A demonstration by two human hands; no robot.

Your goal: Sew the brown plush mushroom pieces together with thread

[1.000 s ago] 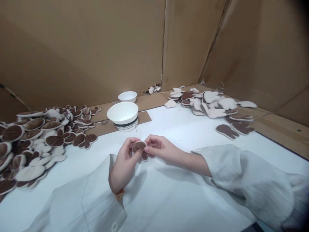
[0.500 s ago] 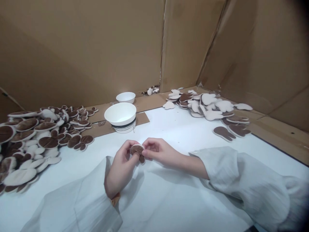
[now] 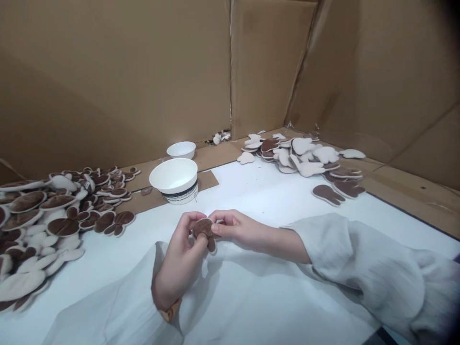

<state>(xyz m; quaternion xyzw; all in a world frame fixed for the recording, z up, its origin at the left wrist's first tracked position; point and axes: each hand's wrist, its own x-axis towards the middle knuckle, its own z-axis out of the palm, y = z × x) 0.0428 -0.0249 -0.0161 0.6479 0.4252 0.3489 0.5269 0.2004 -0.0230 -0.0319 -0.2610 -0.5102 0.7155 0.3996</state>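
Observation:
Between my two hands is a small brown plush rabbit-head piece (image 3: 203, 227) with a pale edge, held just above the white tabletop (image 3: 244, 191). My left hand (image 3: 185, 258) grips it from the left, thumb pressed on its brown face. The thumb and fingers of my right hand (image 3: 235, 227) pinch its right edge. One ear-like lobe hangs below the fingers; the rest is partly covered by them. Whether a needle or thread is in my fingers cannot be made out.
A white paper bowl (image 3: 174, 175) with dark thread around it stands ahead, a smaller white bowl (image 3: 181, 150) behind. Brown-and-white plush pieces (image 3: 66, 226) heap at left; flatter rabbit-shaped pieces (image 3: 305, 165) pile at back right. Cardboard walls (image 3: 115, 86) enclose the table.
The view has shifted slightly, so the bowls and right pile sit further left. Both hands keep hold of the rabbit-head piece, which has turned a little between the fingers.

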